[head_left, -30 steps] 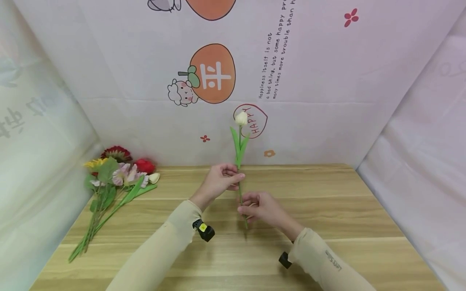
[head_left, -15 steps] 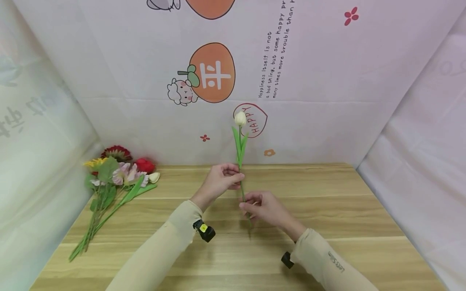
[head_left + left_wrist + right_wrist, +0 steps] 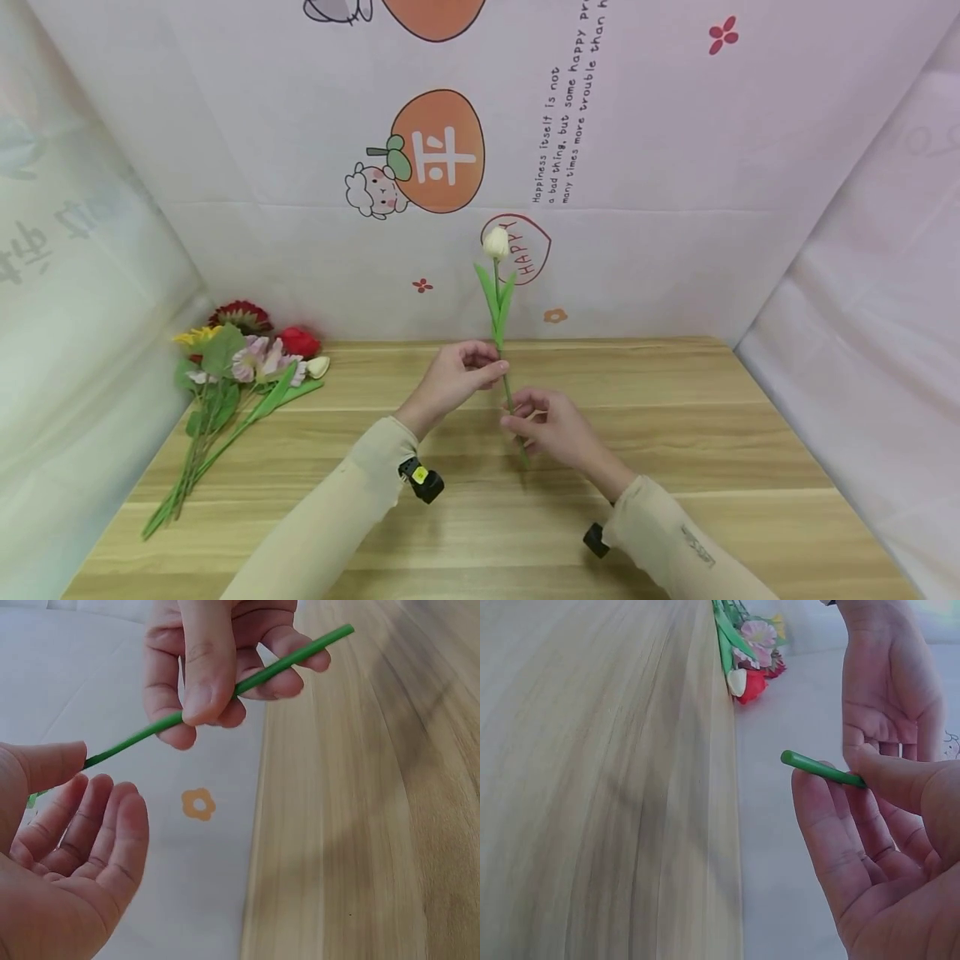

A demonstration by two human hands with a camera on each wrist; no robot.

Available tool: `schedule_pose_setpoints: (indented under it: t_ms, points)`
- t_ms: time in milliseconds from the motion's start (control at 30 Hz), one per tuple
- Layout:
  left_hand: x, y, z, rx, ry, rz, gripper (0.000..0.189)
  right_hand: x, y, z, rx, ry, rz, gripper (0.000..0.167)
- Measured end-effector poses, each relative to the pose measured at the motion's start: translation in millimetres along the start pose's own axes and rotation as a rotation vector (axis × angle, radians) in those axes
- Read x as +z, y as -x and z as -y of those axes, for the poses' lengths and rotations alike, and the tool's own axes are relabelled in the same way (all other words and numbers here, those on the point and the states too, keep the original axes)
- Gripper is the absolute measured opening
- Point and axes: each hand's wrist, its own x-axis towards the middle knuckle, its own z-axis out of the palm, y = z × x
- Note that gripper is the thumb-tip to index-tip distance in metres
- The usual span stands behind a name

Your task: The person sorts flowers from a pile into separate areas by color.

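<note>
A white tulip point(image 3: 496, 243) with two long green leaves stands nearly upright above the table, its stem leaning slightly right toward the bottom. My left hand point(image 3: 459, 379) pinches the stem just under the leaves, between thumb and fingers. Lower down, my right hand point(image 3: 553, 429) pinches the same stem near its cut end. In the left wrist view, the green stem point(image 3: 135, 739) runs across from the left thumb to the right fingers and sticks out past them. The right wrist view shows the blunt stem end point(image 3: 810, 766) resting over the right fingers, under the thumb.
At the table's left lies a bunch of artificial flowers: a dark red bloom point(image 3: 240, 315), a red flower point(image 3: 298, 342), pink blossoms point(image 3: 261, 360), a yellow one point(image 3: 197, 337) and another white tulip point(image 3: 318, 367). A printed cloth backdrop point(image 3: 637, 275) rises behind the wooden table point(image 3: 675, 467).
The stem's lower end has shifted a little to the right along with my right hand. My left hand has moved slightly right and down. Both keep their hold on the tulip.
</note>
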Motion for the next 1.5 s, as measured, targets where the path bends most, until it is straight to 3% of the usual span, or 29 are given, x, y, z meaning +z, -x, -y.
schedule_pose_setpoints:
  t_ms: [267, 533, 800, 1033, 1233, 1500]
  points:
    - [-10.7, 7.4, 5.8, 0.041, -0.094, 0.055, 0.023, -19.0, 9.2, -4.8, 0.034, -0.005, -0.017, 0.027]
    - [-37.6, 32.1, 11.9, 0.043, -0.204, 0.081, 0.028, -51.2, 29.0, -16.5, 0.031, 0.044, -0.061, 0.029]
    - [-82.4, 66.3, 22.2, 0.014, -0.308, -0.022, 0.031, -89.0, 53.4, -28.7, 0.052, 0.108, -0.120, 0.036]
    - [-120.4, 95.8, 26.5, 0.003, -0.345, -0.103, 0.031, -116.2, 70.1, -42.8, 0.034, 0.188, -0.186, 0.035]
    - [-142.4, 118.2, 26.0, 0.002, -0.387, -0.100, 0.035, -138.1, 82.8, -58.0, 0.008, 0.308, -0.237, 0.036]
    - [-164.7, 140.1, 33.9, 0.017, -0.421, -0.092, 0.034, -161.8, 94.6, -76.3, 0.071, 0.381, -0.269, 0.043]
